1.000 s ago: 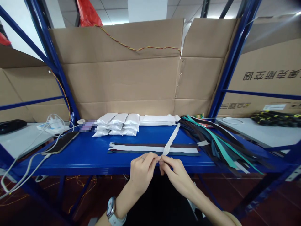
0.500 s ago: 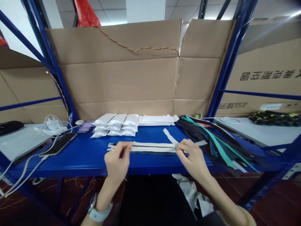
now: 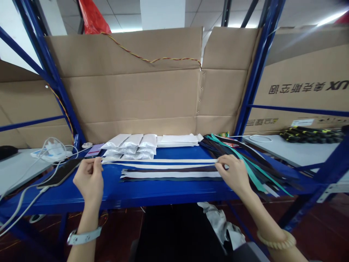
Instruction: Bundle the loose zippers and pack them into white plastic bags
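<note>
I am stretching a long white strip (image 3: pixel 163 160) sideways between my hands, in front of the white packets (image 3: pixel 131 142) and just beyond the flat stack of zippers (image 3: pixel 171 175) on the blue tabletop (image 3: pixel 163 188). It is looking thin and plain, running almost straight and level as two narrow white bands, with blue showing in the slim gap between them; toward my right fingers the bands are drawing close together. Any teeth or slider on it are too small to tell, and I cannot tell whether its middle is touching the tabletop.

My left hand (image 3: pixel 89 180) is pinching the left end between thumb and forefinger, beside the dark phone (image 3: pixel 64 173). My right hand (image 3: pixel 234 175) is pinching the right end, near the loose bundle of dark and turquoise strips (image 3: pixel 255 178).

A second ago my hands were meeting at the table's front edge, with the strip slanting away behind them; half a second ago it was crossing over the stack. Now my hands are standing much farther apart, and the stack is showing uncovered in front of the strip.
</note>
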A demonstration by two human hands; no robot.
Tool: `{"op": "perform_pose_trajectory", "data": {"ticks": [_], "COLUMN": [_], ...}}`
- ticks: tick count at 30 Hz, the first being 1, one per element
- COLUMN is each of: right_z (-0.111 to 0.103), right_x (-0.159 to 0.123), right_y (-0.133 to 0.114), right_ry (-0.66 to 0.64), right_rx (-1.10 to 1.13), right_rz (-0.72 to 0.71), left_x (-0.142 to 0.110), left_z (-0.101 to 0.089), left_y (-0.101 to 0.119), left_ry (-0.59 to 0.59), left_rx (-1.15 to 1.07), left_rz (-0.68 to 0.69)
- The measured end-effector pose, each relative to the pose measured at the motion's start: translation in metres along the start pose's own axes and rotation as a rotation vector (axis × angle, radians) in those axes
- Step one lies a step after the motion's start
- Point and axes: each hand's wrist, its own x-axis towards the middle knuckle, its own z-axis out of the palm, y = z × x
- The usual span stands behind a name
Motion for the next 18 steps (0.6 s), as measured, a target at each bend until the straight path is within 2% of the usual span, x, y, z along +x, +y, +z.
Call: {"op": "perform_pose_trajectory", "data": {"ticks": [5,8,11,15,18], "right_z": [0.001,0.004,0.009,0.017,0.020], "right_x": [-0.002,-0.004,-0.008,-0.018,-0.027], "right_y": [-0.010,-0.022,-0.041,-0.069,-0.086], "right_ry": [-0.068,-0.172,-0.283,-0.356,-0.431], "right_rx": [0.137,0.261,0.453,0.763,0.938], "right_rz": [0.090,0.134,0.148,0.162,0.149], "left_x": [0.003,-0.006,-0.028,-0.070,-0.098], "left_z": [0.007,0.017,0.030,0.042,0.045], "left_y": [-0.004,0.006,0.030,0.074,0.096], "left_ry": [0.048,-0.047,-0.270,-0.732,-0.936], "left_rx": [0.142,0.087,-0.032,-0.196,-0.228], "left_rz": [0.137,0.168,0.197,0.283,0.332]}}
